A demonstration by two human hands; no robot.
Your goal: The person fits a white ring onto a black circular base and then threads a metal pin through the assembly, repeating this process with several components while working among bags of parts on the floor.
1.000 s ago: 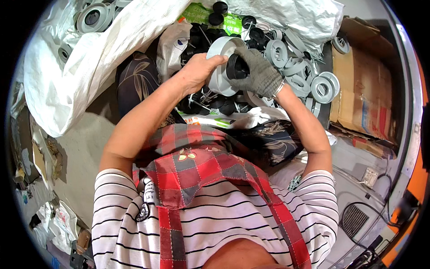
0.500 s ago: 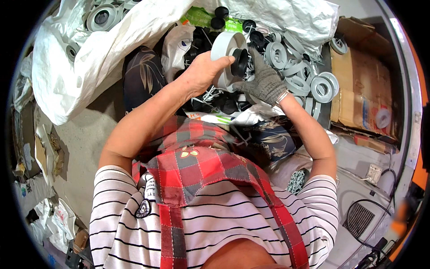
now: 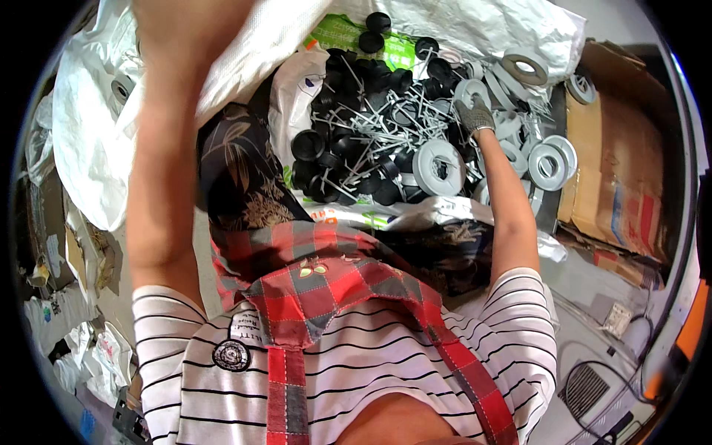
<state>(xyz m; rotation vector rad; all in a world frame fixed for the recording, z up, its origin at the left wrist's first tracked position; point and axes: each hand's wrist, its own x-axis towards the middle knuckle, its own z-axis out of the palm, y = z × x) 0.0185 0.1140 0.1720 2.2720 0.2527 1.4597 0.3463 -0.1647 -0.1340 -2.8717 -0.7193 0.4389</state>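
My right hand, in a dark grey knitted glove, reaches into the pile at the right with its fingers closed on a light grey plastic ring. My left hand is bare and smeared by motion over the white woven sack at the upper left. Its fingers run out past the top edge, so what they hold, if anything, is hidden. Between my arms lie several black round caps and a heap of thin grey pins. Another grey ring rests on the near side of this heap.
More grey rings are piled right of my gloved hand. Beyond them stands an open cardboard box. A small white plastic bag sits left of the caps, and green printed plastic shows behind. A black cable loops at the lower right.
The grey wheel with a black cap is no longer between my hands. My left hand has swung up and left over the sack; my right has moved right and onto a ring.
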